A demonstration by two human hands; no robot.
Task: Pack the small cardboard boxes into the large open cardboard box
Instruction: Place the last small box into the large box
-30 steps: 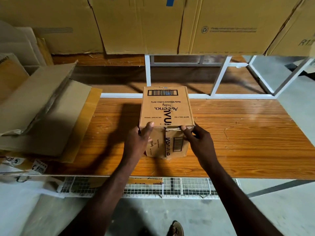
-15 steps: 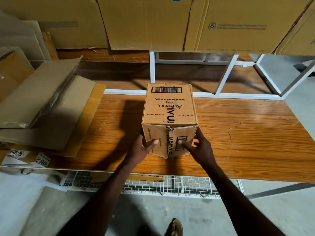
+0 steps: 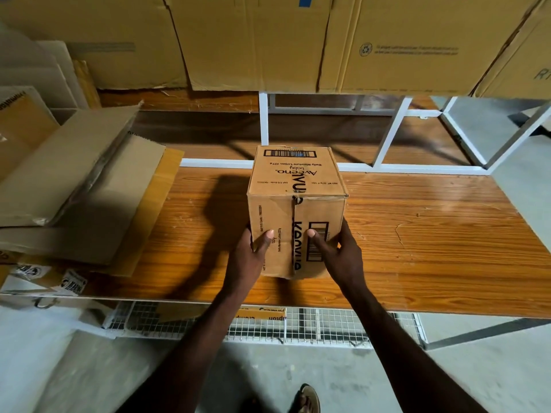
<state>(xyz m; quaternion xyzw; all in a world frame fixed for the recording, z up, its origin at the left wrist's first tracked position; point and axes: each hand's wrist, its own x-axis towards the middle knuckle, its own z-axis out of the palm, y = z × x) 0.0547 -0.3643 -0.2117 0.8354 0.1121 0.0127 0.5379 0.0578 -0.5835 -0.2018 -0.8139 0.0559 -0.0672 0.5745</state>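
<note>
A small box [image 3: 296, 210] was gripped by the left hand [image 3: 249, 257] and right hand [image 3: 340, 254] over the table [image 3: 432, 234]. No large open box was visible; packing was judged barely begun.

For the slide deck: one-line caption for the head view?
Both hands, left and right, grip a small printed cardboard box over a wooden table.
</note>
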